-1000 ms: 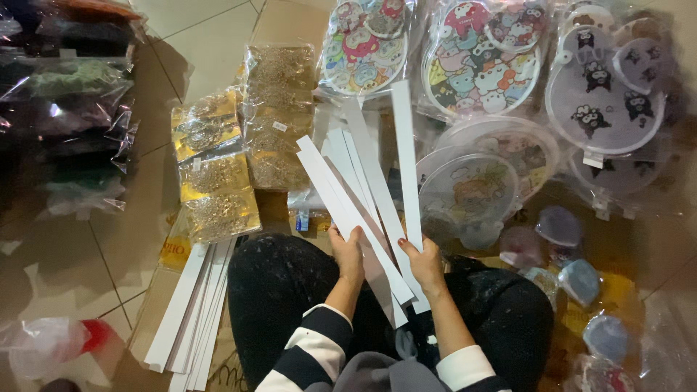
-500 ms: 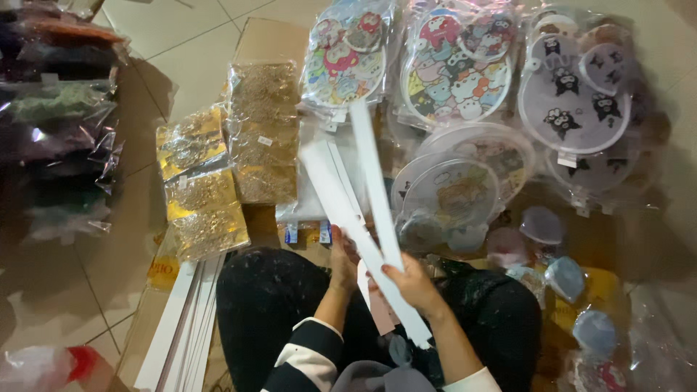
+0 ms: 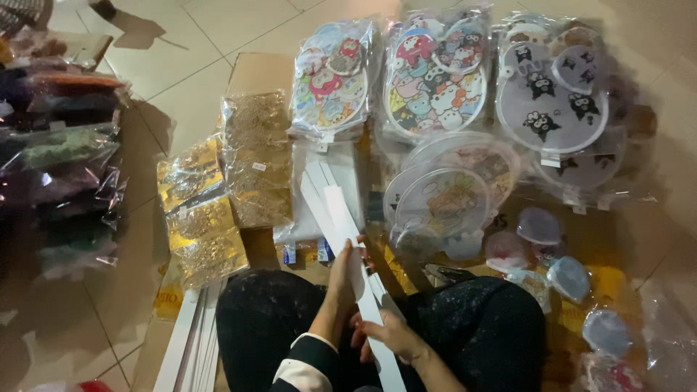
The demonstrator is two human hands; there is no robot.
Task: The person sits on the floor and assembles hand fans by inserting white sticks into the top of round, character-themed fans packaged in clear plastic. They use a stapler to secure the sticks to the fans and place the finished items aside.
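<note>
— While both hands pinch them, where are the white strips (image 3: 341, 210)?
— Left hand (image 3: 343, 270) grips mid-bundle, right hand (image 3: 388, 335) lower; strips fan upward over lap. Bottom end cut off.

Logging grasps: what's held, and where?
Both hands, left hand and right hand, grip a bundle of white strips near its lower end.

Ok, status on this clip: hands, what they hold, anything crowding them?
Both hands shut on white strips: left hand upper, right hand lower. Strips bunched, angled up over the lap. Bagged cartoon fans and gold packets ahead, apart.
</note>
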